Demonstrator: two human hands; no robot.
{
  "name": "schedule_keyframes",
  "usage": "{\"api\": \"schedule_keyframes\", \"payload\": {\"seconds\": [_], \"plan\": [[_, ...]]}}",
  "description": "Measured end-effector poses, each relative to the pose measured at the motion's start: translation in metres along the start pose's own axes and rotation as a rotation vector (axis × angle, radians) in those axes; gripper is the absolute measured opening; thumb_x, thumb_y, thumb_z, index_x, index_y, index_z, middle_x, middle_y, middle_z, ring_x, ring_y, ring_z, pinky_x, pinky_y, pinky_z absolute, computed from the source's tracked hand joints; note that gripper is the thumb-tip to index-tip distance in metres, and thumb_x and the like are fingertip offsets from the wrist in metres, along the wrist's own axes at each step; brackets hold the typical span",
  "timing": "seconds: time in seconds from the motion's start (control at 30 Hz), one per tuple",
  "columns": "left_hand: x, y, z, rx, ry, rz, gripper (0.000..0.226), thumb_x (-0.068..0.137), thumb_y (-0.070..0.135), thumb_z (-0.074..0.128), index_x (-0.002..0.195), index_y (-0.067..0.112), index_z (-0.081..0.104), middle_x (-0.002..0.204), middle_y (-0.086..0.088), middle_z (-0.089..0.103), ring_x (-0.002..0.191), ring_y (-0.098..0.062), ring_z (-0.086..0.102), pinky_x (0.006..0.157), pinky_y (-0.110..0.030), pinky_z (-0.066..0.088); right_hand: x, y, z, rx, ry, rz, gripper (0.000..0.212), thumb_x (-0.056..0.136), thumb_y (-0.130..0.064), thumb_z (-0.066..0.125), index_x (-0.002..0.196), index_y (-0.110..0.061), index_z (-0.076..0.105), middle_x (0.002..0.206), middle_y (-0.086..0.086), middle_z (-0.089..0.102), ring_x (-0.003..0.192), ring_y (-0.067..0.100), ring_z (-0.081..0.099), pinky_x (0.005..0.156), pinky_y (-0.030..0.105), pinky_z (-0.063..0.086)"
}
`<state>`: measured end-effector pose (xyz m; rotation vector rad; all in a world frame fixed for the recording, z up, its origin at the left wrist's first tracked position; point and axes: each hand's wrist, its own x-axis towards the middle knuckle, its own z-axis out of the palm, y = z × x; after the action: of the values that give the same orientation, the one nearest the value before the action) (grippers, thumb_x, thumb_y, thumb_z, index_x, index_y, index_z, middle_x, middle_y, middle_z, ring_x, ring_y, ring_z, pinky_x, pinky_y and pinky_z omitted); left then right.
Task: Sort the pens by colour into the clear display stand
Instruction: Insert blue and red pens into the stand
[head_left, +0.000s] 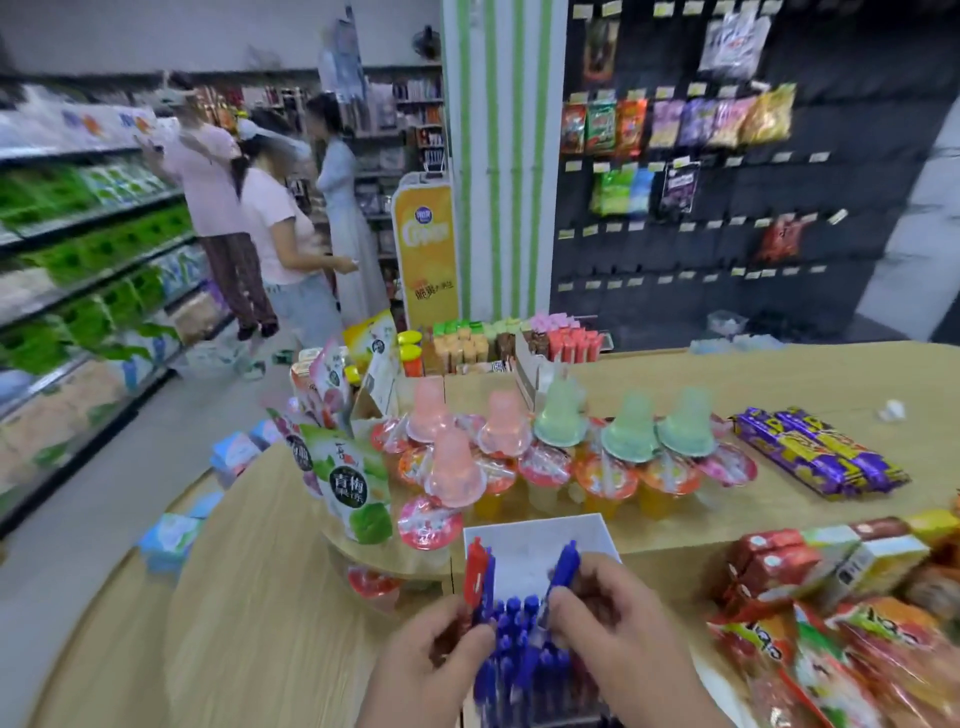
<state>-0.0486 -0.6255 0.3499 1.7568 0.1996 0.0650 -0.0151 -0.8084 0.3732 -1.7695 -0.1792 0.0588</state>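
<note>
Left hand (431, 662) and right hand (618, 623) over massed blue pens (519, 670), before a white box (535, 540)
Left pinches a red pen (474, 571), right a single blue pen (564, 569), against the box.

Head view: two bare hands and forearms, nothing more of the wearer.
Left hand (431, 660) and right hand (618, 623) both uncovered; bare wrists and forearms run to the lower frame edge. Knuckle and finger creases are visible on both. Nails are too blurred to describe.
</note>
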Motion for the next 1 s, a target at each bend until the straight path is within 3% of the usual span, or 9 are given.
{"api": "schedule_keyframes", "payload": {"seconds": [0.07, 0.13, 0.37, 0.47, 0.7, 0.8, 0.9, 1.0], "plan": [[0.015, 0.009, -0.001, -0.080, 0.061, 0.026, 0.021, 0.080, 0.014, 0.076, 0.085, 0.034, 0.078, 0.080, 0.000, 0.075, 0.076, -0.010, 0.068, 0.083, -0.033, 0.056, 0.028, -0.010, -0.011, -0.050, 0.011, -0.074, 0.024, 0.088, -0.011, 0.067, 0.081, -0.034, 0.068, 0.072, -0.004, 0.069, 0.066, 0.010, 0.064, 0.072, 0.035, 0.054], [0.028, 0.011, -0.002, -0.120, 0.116, 0.043, 0.030, 0.085, 0.000, 0.069, 0.082, 0.028, 0.079, 0.078, 0.001, 0.075, 0.074, -0.006, 0.067, 0.079, -0.027, 0.052, 0.054, -0.017, -0.015, -0.096, 0.005, -0.123, 0.021, 0.090, -0.014, 0.065, 0.083, -0.034, 0.067, 0.077, -0.006, 0.070, 0.073, 0.012, 0.066, 0.075, 0.037, 0.057], [0.053, -0.001, 0.005, -0.159, 0.206, 0.020, 0.029, 0.084, 0.001, 0.071, 0.085, 0.028, 0.079, 0.071, 0.001, 0.071, 0.066, -0.006, 0.061, 0.073, -0.029, 0.049, 0.122, -0.005, 0.011, -0.260, -0.115, -0.227, 0.013, 0.093, -0.022, 0.063, 0.094, -0.034, 0.065, 0.083, -0.013, 0.068, 0.079, 0.006, 0.064, 0.073, 0.030, 0.054], [0.056, -0.005, 0.008, -0.101, 0.176, 0.049, 0.019, 0.086, 0.008, 0.070, 0.087, 0.025, 0.076, 0.073, -0.007, 0.067, 0.067, -0.011, 0.058, 0.071, -0.031, 0.048, 0.135, 0.004, 0.017, -0.296, -0.138, -0.241, 0.010, 0.092, -0.023, 0.064, 0.094, -0.033, 0.065, 0.083, -0.014, 0.066, 0.079, 0.005, 0.063, 0.073, 0.027, 0.053], [0.066, 0.000, 0.017, -0.042, 0.119, 0.069, 0.011, 0.089, 0.014, 0.069, 0.083, 0.021, 0.074, 0.074, -0.010, 0.065, 0.067, -0.011, 0.054, 0.063, -0.018, 0.044, 0.149, 0.013, 0.005, -0.274, -0.157, -0.274, 0.004, 0.092, -0.021, 0.063, 0.091, -0.024, 0.064, 0.081, -0.008, 0.066, 0.076, 0.011, 0.062, 0.071, 0.032, 0.053], [0.070, -0.001, 0.019, -0.053, 0.147, 0.057, 0.013, 0.090, 0.016, 0.067, 0.086, 0.025, 0.075, 0.077, -0.003, 0.070, 0.074, -0.019, 0.063, 0.072, -0.027, 0.050, 0.154, 0.021, 0.006, -0.284, -0.159, -0.282, 0.004, 0.092, -0.023, 0.064, 0.092, -0.027, 0.064, 0.081, -0.012, 0.064, 0.077, 0.009, 0.062, 0.072, 0.031, 0.053], [0.073, -0.001, 0.020, -0.072, 0.159, 0.044, 0.016, 0.090, 0.017, 0.065, 0.088, 0.029, 0.075, 0.086, -0.009, 0.072, 0.087, -0.030, 0.065, 0.083, -0.044, 0.053, 0.158, 0.025, 0.009, -0.263, -0.186, -0.283, 0.003, 0.092, -0.022, 0.064, 0.093, -0.025, 0.064, 0.082, -0.010, 0.065, 0.078, 0.010, 0.062, 0.073, 0.032, 0.054], [0.076, -0.001, 0.020, -0.064, 0.172, 0.037, 0.015, 0.090, 0.018, 0.067, 0.088, 0.031, 0.075, 0.087, -0.014, 0.070, 0.086, -0.033, 0.064, 0.083, -0.049, 0.053, 0.163, 0.025, 0.012, -0.276, -0.226, -0.312, 0.005, 0.092, -0.021, 0.064, 0.096, -0.022, 0.066, 0.083, -0.010, 0.065, 0.079, 0.008, 0.062, 0.072, 0.026, 0.053]]}}
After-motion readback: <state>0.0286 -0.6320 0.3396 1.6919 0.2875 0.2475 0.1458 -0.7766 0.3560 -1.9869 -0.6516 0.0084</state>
